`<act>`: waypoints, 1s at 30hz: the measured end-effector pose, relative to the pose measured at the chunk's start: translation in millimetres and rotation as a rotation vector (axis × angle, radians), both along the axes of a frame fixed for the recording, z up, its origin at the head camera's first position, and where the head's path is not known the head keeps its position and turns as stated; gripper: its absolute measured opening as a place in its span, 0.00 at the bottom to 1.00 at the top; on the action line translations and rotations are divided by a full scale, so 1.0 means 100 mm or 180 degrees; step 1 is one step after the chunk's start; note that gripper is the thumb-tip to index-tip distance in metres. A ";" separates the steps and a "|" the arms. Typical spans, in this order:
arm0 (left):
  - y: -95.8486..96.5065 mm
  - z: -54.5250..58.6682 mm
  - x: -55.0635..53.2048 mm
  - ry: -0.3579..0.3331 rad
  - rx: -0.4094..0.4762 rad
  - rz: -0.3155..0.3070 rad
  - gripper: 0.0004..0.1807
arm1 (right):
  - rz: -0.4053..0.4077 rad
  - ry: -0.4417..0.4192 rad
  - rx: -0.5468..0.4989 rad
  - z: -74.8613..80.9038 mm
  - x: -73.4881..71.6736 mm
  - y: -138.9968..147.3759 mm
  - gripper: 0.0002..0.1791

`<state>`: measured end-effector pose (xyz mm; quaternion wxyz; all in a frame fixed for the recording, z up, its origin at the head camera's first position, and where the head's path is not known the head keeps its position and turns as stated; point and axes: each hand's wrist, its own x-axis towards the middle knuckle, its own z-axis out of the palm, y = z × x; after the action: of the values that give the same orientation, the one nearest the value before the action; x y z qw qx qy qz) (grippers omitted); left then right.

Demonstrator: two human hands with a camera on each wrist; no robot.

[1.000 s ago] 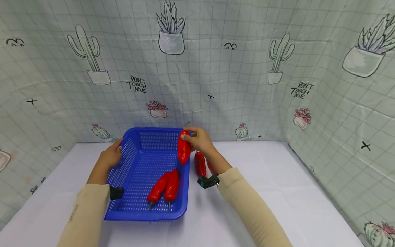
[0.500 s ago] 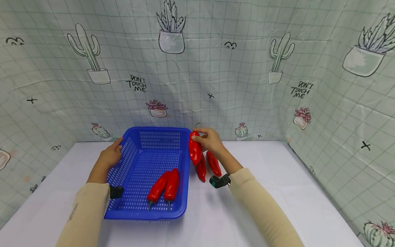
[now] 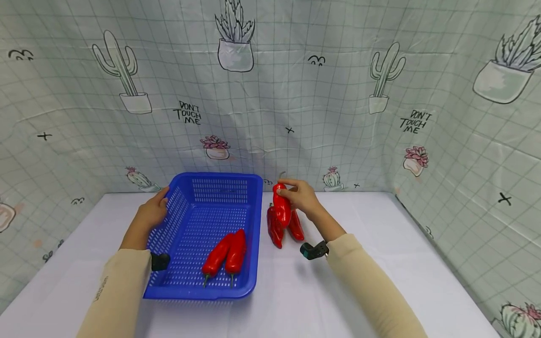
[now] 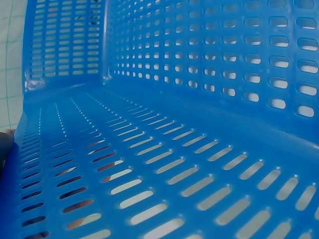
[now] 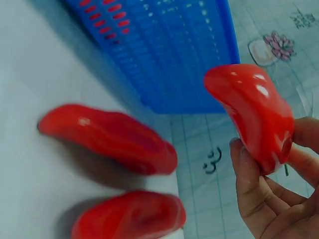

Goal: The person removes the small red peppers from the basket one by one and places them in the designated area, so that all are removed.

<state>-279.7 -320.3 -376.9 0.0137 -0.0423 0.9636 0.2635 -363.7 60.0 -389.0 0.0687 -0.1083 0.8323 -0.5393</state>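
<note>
My right hand (image 3: 302,195) pinches a red chili pepper (image 3: 282,206) near its stem end, holding it raised to the right of the blue basket (image 3: 258,225). Below it, two more peppers lie on the table, a nearer-left one (image 3: 274,230) and another (image 3: 297,227), both partly covered by the held one. The right wrist view shows the held pepper (image 5: 254,107) between thumb and fingers. At the basket's left rim, my left hand (image 3: 151,212) grips the edge; its fingers are mostly hidden. Inside the basket, two peppers (image 3: 217,256) lie side by side at the front right.
The white table (image 3: 359,281) stretches out to the right and front. Behind it hangs a grid-patterned cloth (image 3: 270,94) with printed cacti, which also covers the right side. The basket's slotted wall (image 4: 209,50) fills most of the left wrist view.
My right hand has carried the pepper from over the basket's right rim to the right, above the loose peppers. The left hand stays on the basket, which has not moved.
</note>
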 end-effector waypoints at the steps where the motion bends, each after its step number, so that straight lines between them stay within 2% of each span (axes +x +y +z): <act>1: 0.00 0.01 0.01 0.0008 -0.0005 -0.0003 0.28 | -0.0009 0.0011 0.0001 -0.01 0.00 0.03 0.25; 7: 0.00 0.00 0.00 0.0004 0.0028 0.0009 0.28 | -0.0104 0.0117 0.0022 -0.10 -0.01 0.24 0.25; 14: -0.02 -0.04 -0.03 0.0018 -0.0001 0.0004 0.28 | -0.0327 0.0055 0.0098 -0.21 0.00 0.42 0.25; 21: -0.01 -0.03 -0.02 0.0027 -0.0008 0.0017 0.28 | -0.0420 0.0106 0.0202 -0.28 0.00 0.48 0.24; 30: 0.01 -0.01 0.01 0.0059 0.0015 0.0027 0.28 | -0.0551 0.0290 0.0506 -0.40 0.00 0.53 0.23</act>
<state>-279.0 -319.1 -377.6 0.0038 -0.0439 0.9629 0.2662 -364.2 113.5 -429.1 -0.0076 -0.0547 0.8809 -0.4701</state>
